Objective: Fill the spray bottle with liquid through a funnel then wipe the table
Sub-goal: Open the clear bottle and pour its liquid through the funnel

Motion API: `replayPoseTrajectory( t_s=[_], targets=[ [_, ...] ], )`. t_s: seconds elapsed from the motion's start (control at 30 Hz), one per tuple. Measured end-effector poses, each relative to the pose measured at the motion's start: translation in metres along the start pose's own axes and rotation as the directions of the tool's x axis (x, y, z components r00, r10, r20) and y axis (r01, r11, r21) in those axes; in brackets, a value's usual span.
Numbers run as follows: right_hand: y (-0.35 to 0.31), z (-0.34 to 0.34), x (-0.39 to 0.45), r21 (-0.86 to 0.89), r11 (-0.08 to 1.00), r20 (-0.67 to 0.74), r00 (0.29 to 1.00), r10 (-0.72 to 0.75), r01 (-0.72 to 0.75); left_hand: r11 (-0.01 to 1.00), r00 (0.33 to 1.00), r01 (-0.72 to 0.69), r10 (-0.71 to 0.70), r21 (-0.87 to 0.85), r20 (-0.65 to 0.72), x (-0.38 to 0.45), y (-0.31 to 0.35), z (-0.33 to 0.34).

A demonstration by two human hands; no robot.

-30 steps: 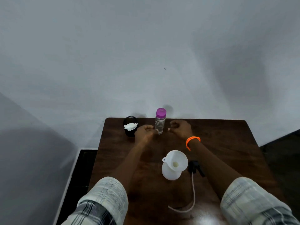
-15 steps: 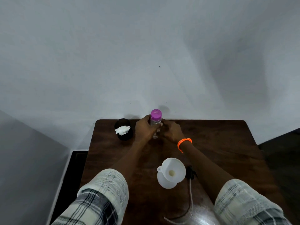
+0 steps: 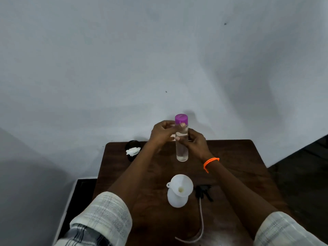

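A clear bottle (image 3: 181,150) with a purple cap (image 3: 181,118) and clear liquid inside is lifted off the table, upright. My left hand (image 3: 162,133) grips its upper part just under the cap, and my right hand (image 3: 195,143) holds its middle from the right. Nearer to me stands the white spray bottle (image 3: 177,200) with a white funnel (image 3: 181,184) set in its neck. The black spray head (image 3: 202,191) with its white tube (image 3: 201,221) lies on the table right of it.
The dark wooden table (image 3: 236,166) stands against a white wall. A black cup (image 3: 132,151) holding a white crumpled cloth (image 3: 133,150) sits at the back left corner. Dark floor shows on both sides of the table.
Both hands closed on the purple-capped bottle and lifted it off the table. The camera tilted, so the table sits lower in view.
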State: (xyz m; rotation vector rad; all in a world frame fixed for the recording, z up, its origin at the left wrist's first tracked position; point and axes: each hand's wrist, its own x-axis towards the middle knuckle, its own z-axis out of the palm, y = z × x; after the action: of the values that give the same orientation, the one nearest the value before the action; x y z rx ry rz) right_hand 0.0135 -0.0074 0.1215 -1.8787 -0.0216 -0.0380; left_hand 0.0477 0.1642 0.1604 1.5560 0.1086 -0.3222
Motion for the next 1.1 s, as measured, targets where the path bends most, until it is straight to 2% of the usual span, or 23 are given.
replayPoseTrajectory(
  t_s=[0.1,0.23,0.33,0.53,0.77,1.1],
  targets=[
    [-0.022,-0.013,-0.011,0.006,1.000,0.050,0.999,-0.017,0.017,0.982,0.971,-0.131,0.155,-0.136,0.183,-0.010,0.024,-0.005],
    [-0.054,-0.029,-0.022,0.042,0.998,0.134,0.990,-0.043,0.038,0.942,0.888,-0.104,0.232,-0.318,0.396,-0.024,0.050,-0.011],
    [-0.078,-0.039,-0.031,0.113,0.993,0.214,0.976,-0.048,0.024,0.917,0.837,-0.095,0.284,-0.387,0.467,-0.033,0.066,-0.010],
    [-0.102,-0.039,-0.052,0.184,0.983,0.170,0.984,-0.057,0.025,0.896,0.869,-0.177,0.336,-0.406,0.362,-0.052,0.079,0.002],
    [-0.105,-0.038,-0.071,0.128,0.990,0.050,0.996,-0.069,0.062,0.883,0.889,-0.270,0.382,-0.385,0.252,-0.077,0.084,0.013],
    [-0.113,-0.028,-0.090,0.090,0.996,-0.010,1.000,-0.015,0.016,0.856,0.916,-0.314,0.387,-0.410,0.107,-0.093,0.074,0.019]
  ],
)
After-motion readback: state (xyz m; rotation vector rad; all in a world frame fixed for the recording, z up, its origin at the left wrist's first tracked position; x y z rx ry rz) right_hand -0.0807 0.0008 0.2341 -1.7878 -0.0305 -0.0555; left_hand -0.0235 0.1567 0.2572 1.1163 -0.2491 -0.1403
